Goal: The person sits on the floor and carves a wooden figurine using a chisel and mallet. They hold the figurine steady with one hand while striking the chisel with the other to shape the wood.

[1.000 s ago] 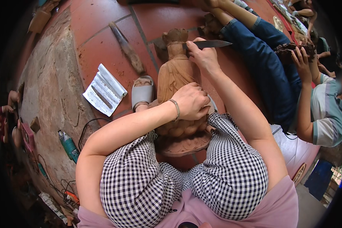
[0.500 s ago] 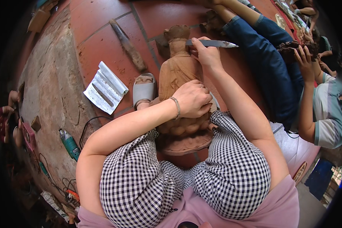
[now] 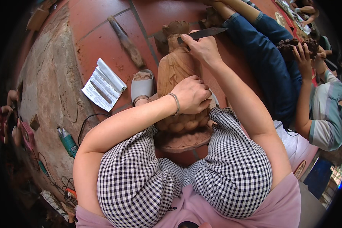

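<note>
At six o'clock, nearest the wearer, checked trousers (image 3: 231, 167) flank the petalled base (image 3: 184, 140) of a carved, robed statue (image 3: 174, 68). It sits between the knees at twelve o'clock, base toward six and head away; this high angle does not settle whether it is upright or leaning.

The left hand (image 3: 193, 95) drapes over the body above the base, fingers together and curled toward three o'clock; I cannot tell whether the hidden fingertips grip anything. The statue looks dense, rigid and fairly heavy, its dry matte surface unlikely to slip. The thick torso and broad base seem the sound places to hold; the slim neck and carved head look easiest to chip.

At the neck's three o'clock side, the right hand (image 3: 206, 49) pinches a dark carving blade (image 3: 207, 33), thumb pressed on its near face, point aimed between two and three. The blade looks light, stiff and thin, best taken mid-length, clear of the point.

Farther off, a printed sheet (image 3: 106, 81) lies between ten and eleven, a long wooden-handled tool (image 3: 130, 47) at eleven, and a co-worker's jeans (image 3: 256, 53) toward one.
</note>
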The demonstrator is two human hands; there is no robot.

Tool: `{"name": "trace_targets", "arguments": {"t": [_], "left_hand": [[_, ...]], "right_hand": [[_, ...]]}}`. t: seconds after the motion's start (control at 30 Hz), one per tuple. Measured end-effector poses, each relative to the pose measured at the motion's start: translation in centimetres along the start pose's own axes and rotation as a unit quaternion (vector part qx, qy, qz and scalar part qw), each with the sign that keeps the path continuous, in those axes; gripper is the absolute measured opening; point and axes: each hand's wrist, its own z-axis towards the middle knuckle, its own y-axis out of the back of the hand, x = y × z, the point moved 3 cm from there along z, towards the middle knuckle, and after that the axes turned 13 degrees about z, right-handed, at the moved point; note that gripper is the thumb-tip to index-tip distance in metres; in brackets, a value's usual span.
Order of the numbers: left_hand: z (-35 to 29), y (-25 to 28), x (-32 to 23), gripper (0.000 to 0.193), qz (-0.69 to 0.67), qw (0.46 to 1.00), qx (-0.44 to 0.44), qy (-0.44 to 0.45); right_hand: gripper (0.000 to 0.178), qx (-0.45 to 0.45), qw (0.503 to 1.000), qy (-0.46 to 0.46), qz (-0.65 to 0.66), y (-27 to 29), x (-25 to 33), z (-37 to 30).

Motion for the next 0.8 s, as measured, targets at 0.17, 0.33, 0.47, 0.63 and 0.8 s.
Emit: {"name": "trace_targets", "arguments": {"t": [0.17, 0.33, 0.47, 0.63, 0.8], "left_hand": [[0.4, 0.0, -0.3, 0.019, -0.002, 1.0, 0.005, -0.02], [-0.1, -0.3, 0.0, 0.02, 0.019, 1.0, 0.001, 0.001], [0.4, 0.2, -0.2, 0.02, 0.023, 0.999, 0.027, -0.015], [0.1, 0.0, 0.1, 0.017, 0.002, 0.999, -0.029, -0.017], [0.0, 0.4, 0.1, 0.015, -0.011, 0.998, -0.052, -0.016]], "right_hand": [[0.025, 0.0, 0.929, -0.133, 0.345, 1.6, -3.7, 1.3], [0.023, 0.035, 0.999, 0.003, -0.036, 0.3, 1.0, -0.3], [0.018, 0.044, 0.935, -0.166, 0.31, 1.4, -4.2, 1.2], [0.014, -0.001, 0.853, -0.187, 0.486, 1.4, -6.5, 0.1], [0.015, 0.002, 0.836, -0.176, 0.52, 0.6, -5.5, -0.5]]}}
